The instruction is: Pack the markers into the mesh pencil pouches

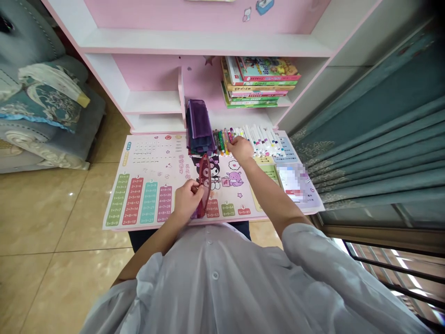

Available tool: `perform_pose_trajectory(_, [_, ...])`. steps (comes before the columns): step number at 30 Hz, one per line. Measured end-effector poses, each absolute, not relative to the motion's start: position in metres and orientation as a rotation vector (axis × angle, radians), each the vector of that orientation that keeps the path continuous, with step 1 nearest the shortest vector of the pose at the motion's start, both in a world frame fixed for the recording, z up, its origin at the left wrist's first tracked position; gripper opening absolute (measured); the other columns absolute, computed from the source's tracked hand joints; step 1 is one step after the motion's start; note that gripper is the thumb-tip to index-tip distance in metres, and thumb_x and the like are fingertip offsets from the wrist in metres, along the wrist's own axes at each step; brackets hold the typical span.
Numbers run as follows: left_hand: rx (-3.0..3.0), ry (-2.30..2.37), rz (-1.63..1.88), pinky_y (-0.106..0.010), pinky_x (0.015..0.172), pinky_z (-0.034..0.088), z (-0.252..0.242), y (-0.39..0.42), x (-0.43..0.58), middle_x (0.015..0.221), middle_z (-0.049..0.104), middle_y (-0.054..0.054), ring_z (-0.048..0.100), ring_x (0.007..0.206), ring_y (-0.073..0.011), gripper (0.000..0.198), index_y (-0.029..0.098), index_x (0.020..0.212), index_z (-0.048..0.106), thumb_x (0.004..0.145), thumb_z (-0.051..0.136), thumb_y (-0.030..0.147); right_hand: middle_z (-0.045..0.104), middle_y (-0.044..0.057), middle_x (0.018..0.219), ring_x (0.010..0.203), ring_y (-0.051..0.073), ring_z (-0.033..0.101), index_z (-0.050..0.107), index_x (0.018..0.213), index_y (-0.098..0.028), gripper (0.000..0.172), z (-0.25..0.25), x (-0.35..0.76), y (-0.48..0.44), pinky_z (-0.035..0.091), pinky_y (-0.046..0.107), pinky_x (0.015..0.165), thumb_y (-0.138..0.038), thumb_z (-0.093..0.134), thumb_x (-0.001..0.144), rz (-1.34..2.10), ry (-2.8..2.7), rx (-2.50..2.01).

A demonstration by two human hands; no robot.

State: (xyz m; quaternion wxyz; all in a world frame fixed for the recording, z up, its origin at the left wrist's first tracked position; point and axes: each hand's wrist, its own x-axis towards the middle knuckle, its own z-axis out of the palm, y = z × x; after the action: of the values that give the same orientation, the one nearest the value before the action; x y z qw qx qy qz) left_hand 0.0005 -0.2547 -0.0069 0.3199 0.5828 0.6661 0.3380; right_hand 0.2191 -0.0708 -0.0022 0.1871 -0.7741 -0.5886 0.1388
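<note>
A glossy multiplication-table mat (149, 169), printed with coloured columns of sums and cartoon characters, serves as the landmark. A slim, translucent red pouch (204, 185), of a pointed oval shape, is held upright and nearly edge-on above the mat's front centre. It is clasped by the left grip (187, 199), whose fingers are closed around the pouch's side; what the pouch contains cannot be made out.

The right grip (240, 150) is seen above the mat's far edge, curled downward with its fingers (233, 143) against the near ends of a tightly packed row of crayons (222, 141). Whether anything is held in it cannot be told. White-barrelled markers (262, 140) with coloured ends lie side by side just to the right of the crayons, along the same edge.

A stack of folded purple and dark mesh pouches (199, 127) stands beyond the mat, just left of the crayons. Farther beyond the mat, a pile of children's books (260, 82) lies flat on a pink-and-white wooden shelf (153, 102). A paper sheet (295, 185), partly blurred out, overlaps the mat's right corner. A teal curtain (375, 139) hangs well to the mat's right.
</note>
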Motion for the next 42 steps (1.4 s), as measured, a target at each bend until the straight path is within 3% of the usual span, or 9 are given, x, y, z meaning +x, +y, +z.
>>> perform_pose_trajectory(11, [1.532,1.750,0.891,-0.025,0.063,0.041,-0.006,-0.255,-0.001,0.062,0.062,0.005,0.055,0.058,-0.0126,0.017,0.024,0.074,0.060,0.084,0.059,0.037,0.072,0.020,0.117,0.104,0.031,0.070,0.069,0.116,-0.013,0.041,0.010,0.208,-0.054,0.055,0.037,0.081,-0.040,0.065,0.085,0.380,-1.796,-2.373])
perform_pose_trajectory(18, [1.525,1.763,0.884,-0.025,0.065,0.043,-0.003,-0.255,-0.001,0.062,0.063,0.005,0.056,0.058,-0.0128,0.017,0.024,0.073,0.060,0.083,0.059,0.037,0.072,0.018,0.113,0.104,0.031,0.070,0.072,0.113,-0.016,0.035,0.009,0.207,-0.052,0.055,0.040,0.084,-0.035,0.063,0.085,0.309,-1.812,-2.376])
perform_pose_trajectory(25, [1.545,1.765,0.893,-0.026,0.065,0.041,-0.006,-0.254,-0.004,0.062,0.062,0.005,0.056,0.060,-0.0133,0.016,0.024,0.074,0.059,0.083,0.059,0.037,0.062,0.016,0.123,0.106,0.031,0.065,0.076,0.097,-0.016,0.025,0.008,0.214,-0.077,0.055,0.046,0.089,-0.031,0.060,0.084,0.192,-1.652,-2.213])
perform_pose_trajectory(33, [1.666,1.863,0.888,-0.029,0.067,0.042,-0.009,-0.254,-0.001,0.069,0.065,0.002,0.060,0.068,-0.0160,0.019,0.023,0.069,0.056,0.085,0.057,0.034,0.065,0.012,0.124,0.117,0.033,0.058,0.071,0.073,-0.020,0.013,0.021,0.197,-0.162,0.047,0.052,0.100,-0.028,0.064,0.080,0.272,-1.623,-1.860])
perform_pose_trajectory(38, [1.848,1.936,0.975,-0.036,0.085,0.048,-0.016,-0.251,-0.001,0.087,0.068,-0.007,0.063,0.091,-0.0229,0.017,0.023,0.067,0.058,0.084,0.058,0.029,0.067,0.011,0.123,0.123,0.033,0.057,0.066,0.062,-0.023,0.014,0.024,0.179,-0.212,0.046,0.052,0.102,-0.025,0.068,0.075,0.416,-1.699,-1.746])
perform_pose_trajectory(42, [1.892,1.969,0.987,-0.043,0.100,0.043,-0.019,-0.248,-0.001,0.103,0.073,-0.008,0.063,0.110,-0.0267,0.015,0.023,0.068,0.059,0.083,0.063,0.027,0.069,0.011,0.123,0.125,0.034,0.056,0.062,0.055,-0.023,0.017,0.021,0.168,-0.232,0.045,0.051,0.104,-0.021,0.072,0.068,0.508,-1.717,-1.702])
